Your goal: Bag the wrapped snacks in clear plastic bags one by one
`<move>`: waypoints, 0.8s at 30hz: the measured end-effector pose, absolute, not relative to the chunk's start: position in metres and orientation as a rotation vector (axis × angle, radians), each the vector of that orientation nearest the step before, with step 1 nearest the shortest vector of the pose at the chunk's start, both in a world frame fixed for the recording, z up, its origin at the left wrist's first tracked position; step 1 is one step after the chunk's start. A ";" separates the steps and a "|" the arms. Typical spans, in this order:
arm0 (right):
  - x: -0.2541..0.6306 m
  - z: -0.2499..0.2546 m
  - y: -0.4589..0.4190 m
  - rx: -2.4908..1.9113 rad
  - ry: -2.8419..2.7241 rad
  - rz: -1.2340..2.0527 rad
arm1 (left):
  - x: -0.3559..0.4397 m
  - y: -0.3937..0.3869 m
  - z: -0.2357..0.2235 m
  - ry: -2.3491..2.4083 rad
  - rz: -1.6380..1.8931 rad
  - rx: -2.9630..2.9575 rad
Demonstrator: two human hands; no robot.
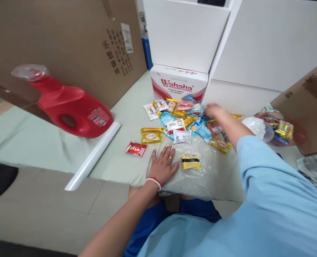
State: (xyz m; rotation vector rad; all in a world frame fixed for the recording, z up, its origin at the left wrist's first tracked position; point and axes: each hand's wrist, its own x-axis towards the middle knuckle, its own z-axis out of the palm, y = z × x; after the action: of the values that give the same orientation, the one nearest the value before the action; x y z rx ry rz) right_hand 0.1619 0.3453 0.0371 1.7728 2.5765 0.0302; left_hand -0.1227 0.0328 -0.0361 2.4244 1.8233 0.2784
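**Snack pile (182,125) on tabletop (125,167)**

Red jug (75,110), white roll (94,155) touching its base. Red packet (136,149) near the pile. Left hand (162,166) open flat, fingers spread, palm down at clear bag's (201,184) edge, gripping nothing. Black-banded yellow packet (191,162) on bag. Right hand (212,111) at pile's far right edge; fingers partly hidden, opening and hold can't be told.

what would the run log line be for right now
left hand: flat on plastic bag | right hand: at snack pile, grip unclear | yellow packet: on bag
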 end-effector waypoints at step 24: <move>0.120 0.023 0.069 1.135 3.111 -0.915 | -0.119 0.031 -0.038 1.799 0.366 2.389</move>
State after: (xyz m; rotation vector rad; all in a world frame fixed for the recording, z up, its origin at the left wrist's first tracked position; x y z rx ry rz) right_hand 0.1202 0.0695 0.0227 1.1350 3.1107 -0.9148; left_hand -0.1193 0.0309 -0.0376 2.3893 1.7988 0.3655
